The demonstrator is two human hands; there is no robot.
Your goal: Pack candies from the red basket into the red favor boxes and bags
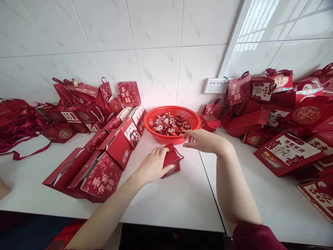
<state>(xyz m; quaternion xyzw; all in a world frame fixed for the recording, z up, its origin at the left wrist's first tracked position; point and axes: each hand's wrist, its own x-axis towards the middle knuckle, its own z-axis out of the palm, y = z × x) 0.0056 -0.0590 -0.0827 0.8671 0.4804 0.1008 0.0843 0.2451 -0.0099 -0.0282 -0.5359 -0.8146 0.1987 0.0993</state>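
A small red gift box (171,158) with a dark cord handle at its right side stands on the white table. My left hand (154,165) grips it from the left, thumb across the front and fingers at the top edge. Behind it is a red plastic basket (171,140) holding many small wrapped candies (170,124). Over the basket's front right rim hangs my right hand (200,140), its fingers bent and apart. Nothing shows between those fingers, though the palm is turned away.
Two rows of upright red boxes (100,175) run along the left. Piled boxes with ribbons (80,93) sit farther left, and another heap of boxes (288,149) covers the right. A power strip (215,85) is against the tiled wall. Part of another person's arm (3,189) shows at the left edge.
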